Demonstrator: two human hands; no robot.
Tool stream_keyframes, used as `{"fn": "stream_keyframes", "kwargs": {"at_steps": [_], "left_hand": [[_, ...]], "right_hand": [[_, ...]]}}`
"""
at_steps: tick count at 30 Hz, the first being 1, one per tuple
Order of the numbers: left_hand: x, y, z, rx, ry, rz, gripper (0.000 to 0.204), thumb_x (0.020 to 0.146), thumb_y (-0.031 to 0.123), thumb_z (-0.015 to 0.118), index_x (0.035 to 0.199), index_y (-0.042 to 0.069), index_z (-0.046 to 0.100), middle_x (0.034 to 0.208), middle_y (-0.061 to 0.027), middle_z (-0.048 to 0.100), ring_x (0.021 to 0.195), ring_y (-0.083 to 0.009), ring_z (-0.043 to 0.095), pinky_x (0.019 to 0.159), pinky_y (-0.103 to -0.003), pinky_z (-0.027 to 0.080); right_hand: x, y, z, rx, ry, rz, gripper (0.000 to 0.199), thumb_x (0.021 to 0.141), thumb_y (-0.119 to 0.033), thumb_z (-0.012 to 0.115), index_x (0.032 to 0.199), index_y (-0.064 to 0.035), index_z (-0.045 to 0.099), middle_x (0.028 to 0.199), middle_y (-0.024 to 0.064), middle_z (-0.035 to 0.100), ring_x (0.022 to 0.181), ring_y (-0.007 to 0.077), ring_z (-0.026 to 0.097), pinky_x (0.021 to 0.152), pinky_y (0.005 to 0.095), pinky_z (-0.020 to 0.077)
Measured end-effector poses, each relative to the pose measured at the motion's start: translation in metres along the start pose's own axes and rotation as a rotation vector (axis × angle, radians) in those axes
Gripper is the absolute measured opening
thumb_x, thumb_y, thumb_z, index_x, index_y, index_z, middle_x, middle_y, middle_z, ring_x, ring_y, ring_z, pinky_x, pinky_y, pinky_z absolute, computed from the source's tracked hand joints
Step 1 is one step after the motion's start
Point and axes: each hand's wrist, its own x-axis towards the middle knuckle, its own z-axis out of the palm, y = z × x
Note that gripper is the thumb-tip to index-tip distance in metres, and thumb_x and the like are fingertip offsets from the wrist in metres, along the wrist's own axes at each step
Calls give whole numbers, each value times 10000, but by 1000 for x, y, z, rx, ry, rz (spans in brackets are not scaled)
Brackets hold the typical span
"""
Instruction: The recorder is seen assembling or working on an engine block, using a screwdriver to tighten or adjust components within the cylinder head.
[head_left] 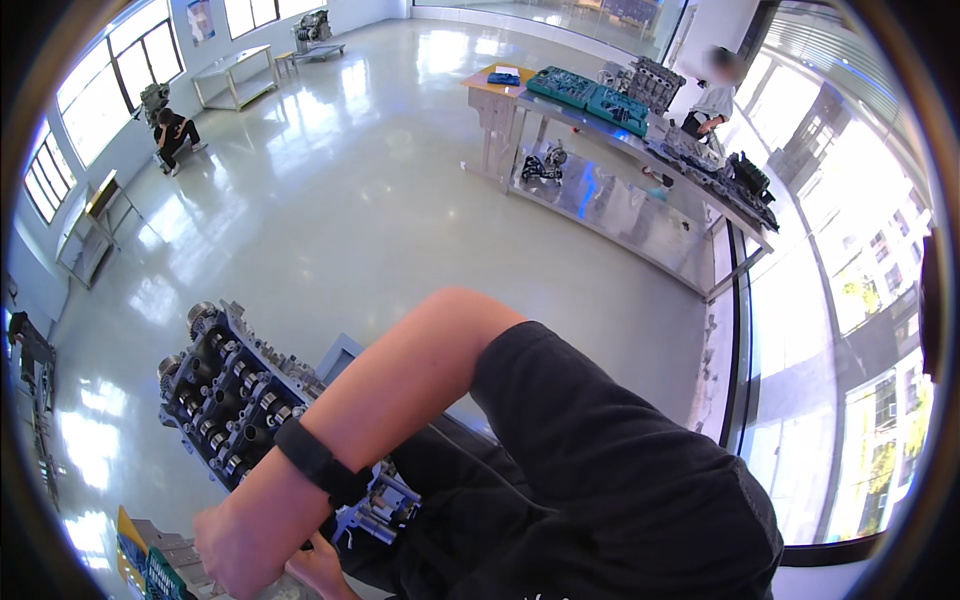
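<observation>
The right hand (pixel 245 545), a black band at its wrist, is clenched into a fist just below the engine cylinder head (pixel 240 400). The left hand (pixel 318 570) sits just beside it, its fingers mostly hidden, so I cannot tell their grip.

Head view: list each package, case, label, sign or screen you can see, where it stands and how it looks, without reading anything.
Two teal plastic tool cases: side by side on the long metal workbench, rectangular, open.
Small blue flat box: on the pale wooden tabletop at the bench's far end.
Blue poster: on the far wall between windows, upright rectangle.
Green and yellow tray: bottom left, beside the hands.
No screens visible.
</observation>
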Motion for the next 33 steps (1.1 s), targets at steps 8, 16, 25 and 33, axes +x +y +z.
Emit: {"fn": "stream_keyframes", "kwargs": {"at_steps": [8, 16, 25, 33], "left_hand": [[0, -4, 2, -30, 6, 33, 327, 820, -34, 710, 1126, -50, 596, 1001, -157, 637, 896, -307, 630, 833, -406, 503], [-1, -11, 5, 77, 59, 60, 387, 801, -44, 739, 1164, -35, 606, 1021, -156, 649, 908, -307, 630, 833, -411, 503], [5, 13, 0, 6, 19, -51, 323, 808, -72, 695, 1116, -32, 606, 1040, -150, 639, 925, -282, 626, 840, -380, 510], [1, 6, -2, 4, -36, -86, 332, 807, -60, 691, 1123, -31, 593, 1055, -157, 638, 944, -294, 625, 854, -397, 502]], "right_hand": [[1, -19, -15, 26, -24, 248, 112, 693, -154, 709, 747, -56, 717, 712, 62, 682, 686, 244, 661, 573, 416, 497], [4, -18, -14, 52, -34, 294, 108, 682, -128, 715, 748, -43, 719, 711, 69, 685, 683, 245, 663, 575, 416, 500], [-4, -11, -4, 51, -91, 195, 127, 698, -122, 712, 781, -30, 742, 738, 72, 705, 672, 249, 666, 566, 418, 499], [5, -14, -9, 11, -31, 253, 151, 704, -162, 720, 784, -37, 751, 709, 62, 695, 668, 246, 667, 541, 415, 482]]}}
